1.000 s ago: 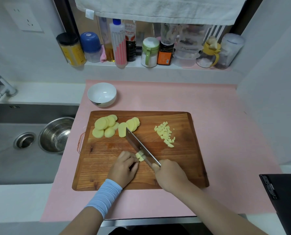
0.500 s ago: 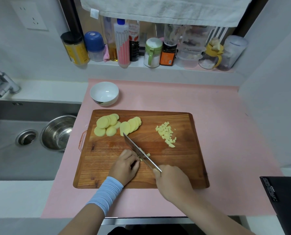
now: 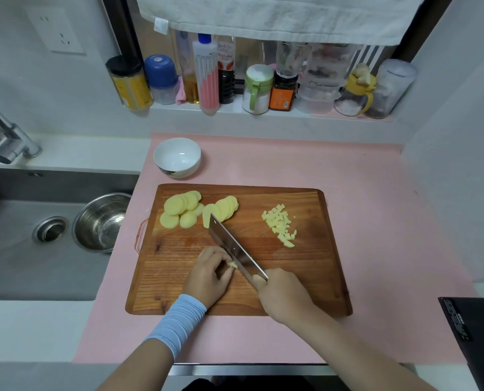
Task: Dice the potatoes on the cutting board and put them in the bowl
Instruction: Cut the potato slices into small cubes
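A wooden cutting board (image 3: pixel 314 283) lies on a pink mat. Round potato slices (image 3: pixel 185 210) are fanned out at its far left, and a pile of small potato dice (image 3: pixel 280 225) sits at its far right. My right hand (image 3: pixel 284 294) grips the handle of a cleaver (image 3: pixel 232 246), whose blade stands on the board's middle. My left hand (image 3: pixel 209 273), fingers curled, holds a small piece of potato (image 3: pixel 232 264) against the blade's left side. A white bowl (image 3: pixel 177 156) stands on the mat just behind the board's far left corner; nothing shows inside it.
A sink at the left holds a steel bowl (image 3: pixel 101 221) beside the drain, with a tap (image 3: pixel 6 139) above. Bottles and jars (image 3: pixel 257 88) line the sill at the back. A black object (image 3: pixel 477 337) sits at the near right edge. A wall closes the right side.
The cleaver has worked leftward through the piece under my left hand, which has drawn back with it. The potato bit under my fingers looks smaller now.
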Action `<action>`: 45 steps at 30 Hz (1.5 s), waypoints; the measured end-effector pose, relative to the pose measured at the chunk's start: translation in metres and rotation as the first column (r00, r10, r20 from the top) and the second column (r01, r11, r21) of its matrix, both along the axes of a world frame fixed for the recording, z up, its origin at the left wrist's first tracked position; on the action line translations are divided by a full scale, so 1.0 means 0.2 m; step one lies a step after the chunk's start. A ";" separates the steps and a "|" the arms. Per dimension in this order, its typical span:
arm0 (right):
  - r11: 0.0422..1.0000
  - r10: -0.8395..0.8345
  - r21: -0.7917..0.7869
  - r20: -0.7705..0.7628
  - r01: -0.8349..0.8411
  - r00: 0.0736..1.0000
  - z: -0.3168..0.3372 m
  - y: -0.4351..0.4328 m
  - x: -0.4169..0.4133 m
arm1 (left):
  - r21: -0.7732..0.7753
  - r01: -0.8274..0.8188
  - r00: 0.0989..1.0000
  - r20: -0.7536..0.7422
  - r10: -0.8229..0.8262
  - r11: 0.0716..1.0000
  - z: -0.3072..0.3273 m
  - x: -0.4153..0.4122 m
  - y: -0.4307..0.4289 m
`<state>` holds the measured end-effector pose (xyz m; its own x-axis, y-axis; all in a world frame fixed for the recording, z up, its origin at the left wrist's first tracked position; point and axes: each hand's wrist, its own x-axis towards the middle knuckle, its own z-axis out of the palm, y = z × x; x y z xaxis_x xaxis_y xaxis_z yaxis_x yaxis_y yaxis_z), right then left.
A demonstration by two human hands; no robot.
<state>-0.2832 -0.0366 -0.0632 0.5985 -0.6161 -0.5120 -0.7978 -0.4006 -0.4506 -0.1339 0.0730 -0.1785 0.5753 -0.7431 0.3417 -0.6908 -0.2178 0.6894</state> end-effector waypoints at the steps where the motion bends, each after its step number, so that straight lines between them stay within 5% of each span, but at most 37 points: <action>1: 1.000 -0.001 0.008 0.003 0.000 1.000 0.00 -0.01 0.00 | 0.014 -0.030 0.999 -0.012 0.031 0.999 0.00 0.00 0.00; 13: 0.986 0.065 -0.159 0.115 -0.046 0.991 0.05 -0.15 -0.07 | 0.195 -0.043 0.978 -0.194 0.081 0.980 0.11 0.00 -0.16; 17: 0.912 0.203 -0.382 0.111 -0.147 0.973 0.04 -0.21 -0.12 | -0.193 -0.433 0.894 -0.214 0.393 0.881 0.27 0.10 -0.05; 19: 0.818 0.313 -0.532 0.091 -0.220 0.945 0.03 -0.24 -0.16 | -0.276 -0.470 0.882 -0.194 0.431 0.838 0.38 0.18 0.00; 21: 0.698 0.426 -0.643 0.018 -0.316 0.905 0.02 -0.27 -0.17 | -0.186 -0.299 0.952 -0.120 0.280 0.936 0.47 0.24 0.00; 23: 0.623 0.484 -0.680 -0.052 -0.386 0.874 0.03 -0.28 -0.18 | 0.036 -0.001 0.967 -0.255 0.010 0.999 0.53 0.26 -0.05; 27: 0.594 0.511 -0.669 -0.115 -0.447 0.852 0.05 -0.27 -0.17 | 0.386 0.401 0.883 -0.406 -0.237 0.831 0.52 0.18 -0.20; 36: 0.546 0.553 -0.691 -0.128 -0.474 0.823 0.04 -0.23 -0.16 | 0.397 0.372 0.915 -0.309 -0.259 0.839 0.47 0.07 -0.37; 41: 0.516 0.561 -0.690 -0.176 -0.508 0.809 0.01 -0.23 -0.16 | 0.530 0.486 0.874 -0.321 -0.366 0.695 0.47 0.05 -0.43; 45: 0.539 0.572 -0.679 -0.140 -0.499 0.808 0.04 -0.24 -0.17 | 0.474 0.357 0.902 -0.399 -0.165 0.805 0.46 0.10 -0.41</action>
